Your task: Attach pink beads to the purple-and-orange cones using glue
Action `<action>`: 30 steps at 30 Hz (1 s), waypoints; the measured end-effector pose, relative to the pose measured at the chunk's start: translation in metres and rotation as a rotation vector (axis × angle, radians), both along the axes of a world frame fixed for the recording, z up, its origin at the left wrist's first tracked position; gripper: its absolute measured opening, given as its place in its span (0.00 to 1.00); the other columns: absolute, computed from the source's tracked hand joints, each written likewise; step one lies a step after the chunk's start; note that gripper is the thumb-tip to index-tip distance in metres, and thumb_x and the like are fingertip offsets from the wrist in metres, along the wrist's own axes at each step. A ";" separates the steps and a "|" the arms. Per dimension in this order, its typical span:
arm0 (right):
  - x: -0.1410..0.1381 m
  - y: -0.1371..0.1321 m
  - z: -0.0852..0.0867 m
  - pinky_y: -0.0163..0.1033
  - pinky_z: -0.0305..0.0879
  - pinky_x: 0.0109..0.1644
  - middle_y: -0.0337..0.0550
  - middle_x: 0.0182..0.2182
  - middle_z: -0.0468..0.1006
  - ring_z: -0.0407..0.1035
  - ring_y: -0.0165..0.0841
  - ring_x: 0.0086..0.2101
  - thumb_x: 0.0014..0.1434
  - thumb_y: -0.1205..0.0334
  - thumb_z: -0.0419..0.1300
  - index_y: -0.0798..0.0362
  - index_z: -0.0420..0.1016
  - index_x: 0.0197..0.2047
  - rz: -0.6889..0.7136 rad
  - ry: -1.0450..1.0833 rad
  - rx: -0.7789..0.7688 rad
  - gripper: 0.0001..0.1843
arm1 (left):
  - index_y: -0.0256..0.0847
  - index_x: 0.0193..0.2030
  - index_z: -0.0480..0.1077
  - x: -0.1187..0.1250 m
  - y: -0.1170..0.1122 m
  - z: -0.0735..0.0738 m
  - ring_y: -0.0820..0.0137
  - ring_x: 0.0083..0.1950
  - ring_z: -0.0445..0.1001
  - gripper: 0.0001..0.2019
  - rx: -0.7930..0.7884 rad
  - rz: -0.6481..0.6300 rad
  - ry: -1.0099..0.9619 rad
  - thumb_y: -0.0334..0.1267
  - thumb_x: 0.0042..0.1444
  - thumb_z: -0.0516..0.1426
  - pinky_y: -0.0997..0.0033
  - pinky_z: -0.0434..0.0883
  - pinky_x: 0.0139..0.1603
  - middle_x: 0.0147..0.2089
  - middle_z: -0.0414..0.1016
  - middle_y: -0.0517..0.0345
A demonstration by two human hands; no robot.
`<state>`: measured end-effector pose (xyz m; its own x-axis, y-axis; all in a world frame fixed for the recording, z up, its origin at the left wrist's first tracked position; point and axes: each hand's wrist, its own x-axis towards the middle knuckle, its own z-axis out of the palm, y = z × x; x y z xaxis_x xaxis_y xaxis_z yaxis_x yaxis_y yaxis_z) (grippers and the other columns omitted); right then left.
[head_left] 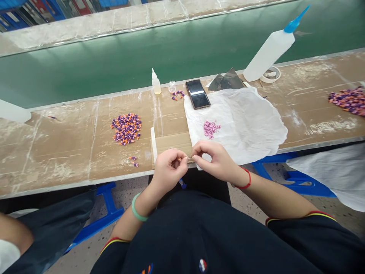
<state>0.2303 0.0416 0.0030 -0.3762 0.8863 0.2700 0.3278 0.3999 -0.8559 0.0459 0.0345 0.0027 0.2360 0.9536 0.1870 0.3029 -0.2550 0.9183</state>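
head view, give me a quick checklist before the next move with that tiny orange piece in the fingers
1. orange piece pinched by left hand: ok.
2. right hand fingers pinched shut; gripping the piece too: cannot tell.
3. purple-orange pile close by on the table: ok.
4. pink pile gathered on white sheet: ok.
5. stray pieces near the table edge: not ok.
6. small bottle upright: ok.
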 end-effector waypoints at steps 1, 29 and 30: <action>-0.001 -0.001 0.001 0.34 0.64 0.31 0.36 0.25 0.72 0.65 0.28 0.26 0.58 0.69 0.58 0.52 0.68 0.30 0.007 0.013 -0.038 0.06 | 0.40 0.25 0.67 0.000 0.000 0.001 0.75 0.23 0.61 0.08 0.050 -0.002 0.033 0.34 0.55 0.56 0.73 0.60 0.26 0.21 0.65 0.62; -0.046 0.076 -0.013 0.37 0.52 0.33 0.40 0.22 0.66 0.57 0.31 0.27 0.55 0.68 0.56 0.52 0.61 0.22 0.419 -0.722 0.181 0.11 | 0.37 0.31 0.76 -0.072 -0.014 -0.031 0.75 0.22 0.71 0.13 -0.495 0.211 -0.315 0.42 0.44 0.70 0.75 0.72 0.24 0.24 0.75 0.59; -0.048 0.078 -0.012 0.37 0.51 0.33 0.40 0.22 0.67 0.57 0.31 0.27 0.55 0.67 0.57 0.52 0.62 0.22 0.436 -0.765 0.187 0.11 | 0.37 0.31 0.76 -0.072 -0.015 -0.031 0.74 0.24 0.72 0.13 -0.509 0.204 -0.314 0.42 0.44 0.70 0.75 0.73 0.25 0.25 0.76 0.58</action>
<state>0.1822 0.1195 -0.0092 -0.8053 0.5891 -0.0668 0.5675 0.7333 -0.3745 -0.0263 0.0193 -0.0288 0.0476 0.9615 -0.2708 -0.0044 0.2713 0.9625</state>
